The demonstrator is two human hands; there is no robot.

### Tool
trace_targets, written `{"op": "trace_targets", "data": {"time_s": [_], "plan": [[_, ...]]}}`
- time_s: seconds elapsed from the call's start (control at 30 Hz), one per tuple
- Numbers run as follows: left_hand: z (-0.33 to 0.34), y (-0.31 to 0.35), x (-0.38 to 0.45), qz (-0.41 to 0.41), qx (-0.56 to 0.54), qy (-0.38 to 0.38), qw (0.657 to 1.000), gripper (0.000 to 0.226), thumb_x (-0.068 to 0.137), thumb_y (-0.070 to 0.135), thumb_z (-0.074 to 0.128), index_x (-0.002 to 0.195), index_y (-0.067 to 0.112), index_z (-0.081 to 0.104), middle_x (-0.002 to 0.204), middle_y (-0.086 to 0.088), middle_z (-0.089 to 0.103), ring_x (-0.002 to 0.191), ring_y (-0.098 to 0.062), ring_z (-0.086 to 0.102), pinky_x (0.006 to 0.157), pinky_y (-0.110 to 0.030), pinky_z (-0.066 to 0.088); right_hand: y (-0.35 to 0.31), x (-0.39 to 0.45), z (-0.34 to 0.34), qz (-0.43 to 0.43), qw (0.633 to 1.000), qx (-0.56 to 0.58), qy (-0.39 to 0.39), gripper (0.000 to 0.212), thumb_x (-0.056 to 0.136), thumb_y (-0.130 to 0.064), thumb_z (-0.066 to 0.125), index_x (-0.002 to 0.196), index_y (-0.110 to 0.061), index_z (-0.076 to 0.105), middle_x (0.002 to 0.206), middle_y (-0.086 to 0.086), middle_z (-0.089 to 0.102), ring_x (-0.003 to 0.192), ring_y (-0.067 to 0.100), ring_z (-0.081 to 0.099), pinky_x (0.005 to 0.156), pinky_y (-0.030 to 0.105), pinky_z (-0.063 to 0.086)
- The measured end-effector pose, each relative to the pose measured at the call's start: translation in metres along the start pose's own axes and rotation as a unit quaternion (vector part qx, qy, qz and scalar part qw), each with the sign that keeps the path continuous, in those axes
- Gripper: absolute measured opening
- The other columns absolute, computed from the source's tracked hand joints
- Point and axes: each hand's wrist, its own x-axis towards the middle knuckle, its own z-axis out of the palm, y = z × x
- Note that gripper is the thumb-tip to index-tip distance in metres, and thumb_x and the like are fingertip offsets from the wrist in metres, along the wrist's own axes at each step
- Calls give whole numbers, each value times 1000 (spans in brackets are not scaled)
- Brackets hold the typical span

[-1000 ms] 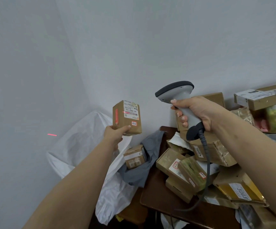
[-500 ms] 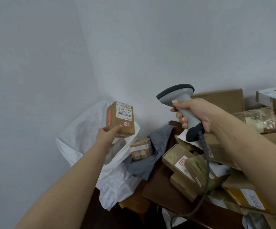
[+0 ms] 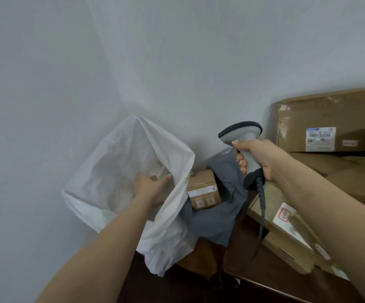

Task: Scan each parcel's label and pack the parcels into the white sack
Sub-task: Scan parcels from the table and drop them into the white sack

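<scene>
While the scanner idles, the scanned parcel goes into the sack.

Left hand [image 3: 149,185]: reached inside the mouth of the white sack [image 3: 103,171], fingers spread fairly straight over a small brown parcel [image 3: 153,177]; only a corner of that box shows past the hand, so whether it is gripped or already let go, I cannot tell.

Right hand [image 3: 256,157]: closed around the handle of the grey scanner [image 3: 241,136], head raised, cable hanging down toward the bench [image 3: 264,278].

Change: half a second ago the left hand held this parcel up, label facing the scanner, above the sack; a second ago a red scan line lay across the label. Now the parcel is down in the sack and no red line shows.

Meaning: judged as scan done, packing of this parcel nearly done.

Remaining: small taped box [image 3: 203,189] on grey cloth [image 3: 216,219] just beside the sack; large carton [image 3: 330,123] and flat labelled boxes [image 3: 286,226] on the bench. Task is far from complete.

Next, likely: withdraw left hand, pick another parcel.
</scene>
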Motion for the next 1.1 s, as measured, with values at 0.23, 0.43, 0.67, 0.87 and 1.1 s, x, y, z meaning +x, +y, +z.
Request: {"op": "trace_targets", "data": {"time_s": [0.23,0.43,0.67,0.87,1.1], "plan": [[106,25,11,19,138,-135,981,106,76,61,70,150,5,19,151,-20,28,135,-39,35,110,-42,36,16,39,-11,51,997,9,54,21,95,-22,64,82,-7,55,57,3,49,41,11,44,38,20,42],[163,33,33,-13,200,-153,968,108,77,67,63,154,14,9,155,-22,14,139,-44,25,113,-48,26,24,63,-21,72,995,6,72,19,95,-22,63,86,-7,56,58,3,49,41,12,44,40,20,41],[220,-20,54,56,423,-299,854,82,88,68,46,152,28,15,159,-14,3,141,-46,14,112,-61,22,37,89,-34,79,995,27,55,17,95,-21,63,96,-6,55,57,3,49,39,11,45,38,20,41],[235,-39,61,241,445,-133,852,92,80,64,61,145,11,22,149,-19,22,135,-39,27,109,-51,33,52,107,-41,112,991,51,44,18,95,-24,64,95,-8,54,56,1,49,39,9,45,39,19,42],[268,-20,149,237,490,-219,810,94,94,27,59,154,14,-11,159,-20,-19,145,-49,-5,116,-54,13,60,138,-33,52,997,45,42,21,94,-19,66,102,-4,54,59,5,49,40,12,45,39,21,42]]}}
